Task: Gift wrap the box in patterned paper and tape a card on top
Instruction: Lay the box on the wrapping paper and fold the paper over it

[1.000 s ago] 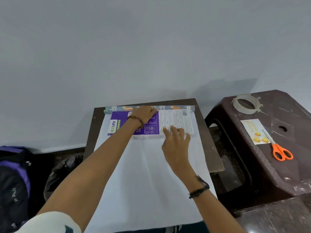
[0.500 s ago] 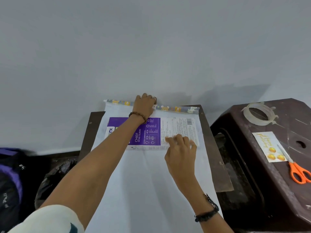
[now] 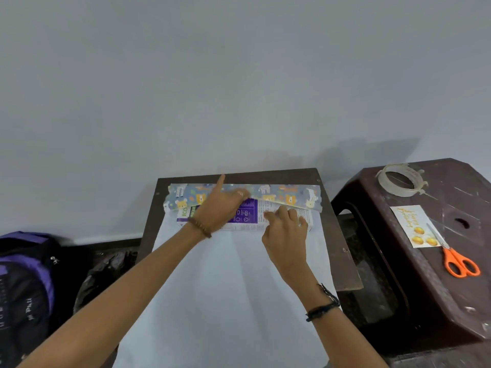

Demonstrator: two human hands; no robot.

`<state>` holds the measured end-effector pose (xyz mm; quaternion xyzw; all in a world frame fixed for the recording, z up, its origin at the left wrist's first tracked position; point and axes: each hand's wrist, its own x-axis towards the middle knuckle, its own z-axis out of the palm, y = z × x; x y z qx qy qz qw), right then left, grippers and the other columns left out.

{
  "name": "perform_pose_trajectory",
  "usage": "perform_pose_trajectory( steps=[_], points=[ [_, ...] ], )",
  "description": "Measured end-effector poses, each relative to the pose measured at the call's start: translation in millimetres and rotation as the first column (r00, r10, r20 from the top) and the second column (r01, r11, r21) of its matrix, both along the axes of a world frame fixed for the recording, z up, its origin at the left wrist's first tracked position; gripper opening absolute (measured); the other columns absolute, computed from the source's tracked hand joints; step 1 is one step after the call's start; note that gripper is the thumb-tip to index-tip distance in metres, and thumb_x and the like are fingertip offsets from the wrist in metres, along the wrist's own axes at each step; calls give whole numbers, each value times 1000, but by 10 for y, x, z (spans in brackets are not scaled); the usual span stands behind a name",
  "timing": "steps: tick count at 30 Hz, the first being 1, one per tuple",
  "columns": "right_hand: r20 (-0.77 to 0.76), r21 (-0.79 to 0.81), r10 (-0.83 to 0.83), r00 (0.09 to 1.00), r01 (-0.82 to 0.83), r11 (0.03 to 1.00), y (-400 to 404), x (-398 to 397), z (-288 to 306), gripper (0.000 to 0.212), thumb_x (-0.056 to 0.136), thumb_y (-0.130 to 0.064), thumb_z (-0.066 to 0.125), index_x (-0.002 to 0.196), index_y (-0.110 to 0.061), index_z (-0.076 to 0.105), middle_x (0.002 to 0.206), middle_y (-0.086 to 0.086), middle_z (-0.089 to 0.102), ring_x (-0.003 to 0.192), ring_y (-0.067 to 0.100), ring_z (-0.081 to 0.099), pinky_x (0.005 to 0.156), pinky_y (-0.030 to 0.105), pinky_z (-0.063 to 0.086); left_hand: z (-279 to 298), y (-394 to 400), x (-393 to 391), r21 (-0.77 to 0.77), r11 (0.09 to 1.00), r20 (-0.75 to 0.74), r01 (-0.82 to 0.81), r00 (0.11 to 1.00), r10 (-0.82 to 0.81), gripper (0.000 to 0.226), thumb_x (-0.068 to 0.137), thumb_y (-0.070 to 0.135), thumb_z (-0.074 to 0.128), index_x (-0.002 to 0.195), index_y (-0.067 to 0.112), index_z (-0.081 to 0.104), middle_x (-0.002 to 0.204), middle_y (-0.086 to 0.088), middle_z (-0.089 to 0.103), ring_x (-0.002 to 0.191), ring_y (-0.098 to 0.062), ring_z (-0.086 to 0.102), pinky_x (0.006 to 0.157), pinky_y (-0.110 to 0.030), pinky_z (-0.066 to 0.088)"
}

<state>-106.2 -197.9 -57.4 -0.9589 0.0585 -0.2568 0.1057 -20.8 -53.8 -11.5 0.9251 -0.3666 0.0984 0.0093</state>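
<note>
A flat purple-and-white box [image 3: 248,217] lies at the far end of the wrapping paper [image 3: 228,288], which is spread white side up on the small table. The paper's far edge is folded toward me over the box and shows its animal-patterned side [image 3: 289,196]. My left hand [image 3: 221,208] grips this flap near its middle, index finger pointing away. My right hand [image 3: 285,228] rests on the white end of the box, fingertips at the flap's edge. The yellow-printed card [image 3: 414,225] lies on the stool to the right.
A brown plastic stool [image 3: 451,301] to the right carries a clear tape roll [image 3: 400,179] and orange scissors [image 3: 461,264] beside the card. The dark table [image 3: 342,261] stands against a grey wall. A backpack [image 3: 24,282] and a black bag [image 3: 106,272] lie on the floor at left.
My left hand has pulled the paper's far edge up and toward me, so the patterned flap now lies over the box's far side. My right hand stays on the box.
</note>
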Motion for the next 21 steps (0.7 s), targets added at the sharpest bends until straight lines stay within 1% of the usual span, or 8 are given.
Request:
perform_pose_trajectory(
  steps=[2, 4, 6, 8, 11, 14, 17, 21],
  points=[
    [-37, -43, -2, 999, 0, 999, 9, -45, -9, 46, 49, -15, 90, 90, -11, 71, 81, 8, 65, 75, 25, 64, 66, 43, 56, -48, 47, -222, 1, 1000, -10, -7, 1000, 7, 34, 68, 5, 80, 99, 4, 68, 79, -14, 72, 73, -27, 71, 94, -48, 43],
    [-79, -84, 0, 997, -7, 996, 21, -124, -9, 51, 48, -13, 89, 96, -11, 71, 86, 9, 66, 78, 26, 65, 68, 46, 56, -115, 62, -350, -2, 999, -104, -45, 994, 45, 40, 66, 4, 80, 103, 2, 67, 84, -16, 72, 77, -30, 71, 93, -43, 46],
    [-107, -102, 15, 994, -26, 994, 13, -205, -12, 57, 46, -15, 90, 99, -11, 71, 90, 10, 68, 80, 27, 66, 67, 46, 57, -93, 47, -396, -67, 994, -102, -86, 992, 79, 48, 71, 15, 79, 115, 5, 62, 99, -13, 71, 93, -27, 68, 95, -35, 46],
    [-128, -97, 26, 991, -38, 995, -11, -259, 5, 58, 44, -19, 92, 98, -13, 71, 90, 8, 68, 79, 25, 66, 63, 44, 57, -50, 21, -327, -138, 970, -254, -200, 954, 160, 51, 93, 25, 54, 139, 11, 38, 134, -11, 52, 126, -25, 47, 111, -31, 28],
    [-144, -72, 48, 988, -59, 996, -47, -280, 54, 56, 43, -17, 91, 95, -16, 70, 86, 4, 67, 74, 21, 65, 59, 40, 55, -44, 6, -135, -136, 965, -406, -225, 901, 153, 67, 96, 34, 46, 149, 16, 10, 156, -3, 16, 144, -20, 16, 117, -32, 4],
    [-158, -58, 62, 985, -72, 996, -52, -272, 110, 55, 42, -14, 91, 93, -17, 71, 83, 2, 65, 71, 20, 63, 56, 37, 53, -57, -2, -75, -151, 949, -507, -276, 846, 166, 58, 96, 36, 44, 146, 14, 25, 152, -5, 28, 138, -20, 30, 115, -30, 13],
    [-164, -51, 65, 984, -74, 996, -41, -297, 138, 56, 39, -16, 92, 91, -18, 71, 79, 1, 65, 68, 18, 63, 53, 34, 53, -104, -24, -130, -163, 938, -402, -305, 889, 220, 45, 99, 32, 37, 140, 13, 38, 147, -4, 39, 134, -17, 37, 113, -28, 18],
    [-166, -60, 59, 984, -70, 996, 20, -434, 117, 57, 37, -19, 94, 90, -17, 73, 77, 0, 66, 67, 18, 64, 51, 35, 54, -181, -72, -216, -106, 954, -333, -281, 914, 232, 43, 101, 31, 32, 140, 14, 36, 148, -3, 36, 136, -16, 34, 115, -31, 16]
  ],
)
